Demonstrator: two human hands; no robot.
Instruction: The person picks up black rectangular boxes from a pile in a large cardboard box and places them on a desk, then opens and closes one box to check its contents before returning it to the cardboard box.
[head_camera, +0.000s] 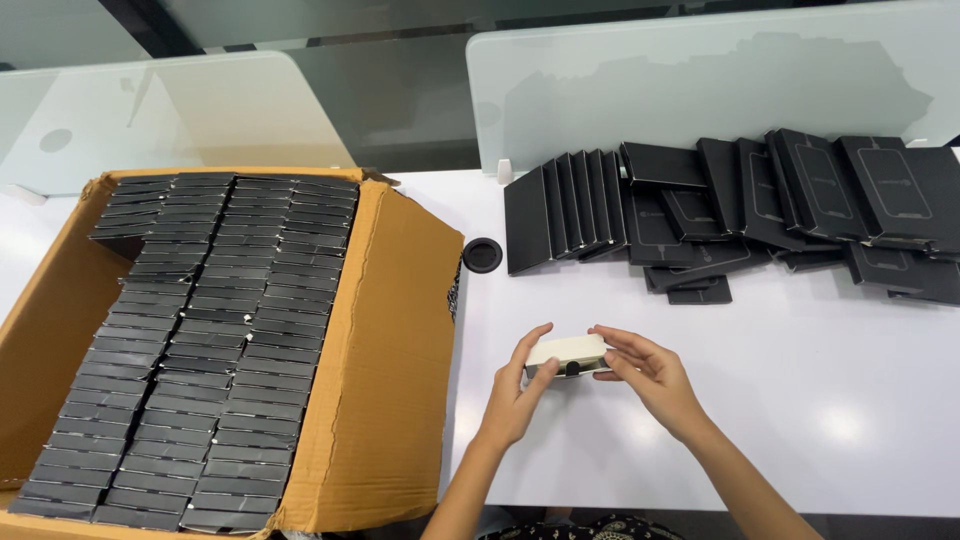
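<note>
Small cream box (567, 353) sits between both hands, long axis running left-right; left hand (519, 392) and right hand (648, 374) each grip 1 end, equally near.

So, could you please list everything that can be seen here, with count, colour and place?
Brown cardboard carton: one, left on the table, open.
Flat black boxes in the carton: too many to count, packed in three rows.
Loose flat black boxes: about twenty, black, leaning and heaped far right.
Round black cable grommet: one, beside the carton.
White table: one.
Frosted glass dividers: two, pale, behind.
Small cream box: one, held at centre.
Left hand: holds the cream box.
Right hand: holds it too.
</note>
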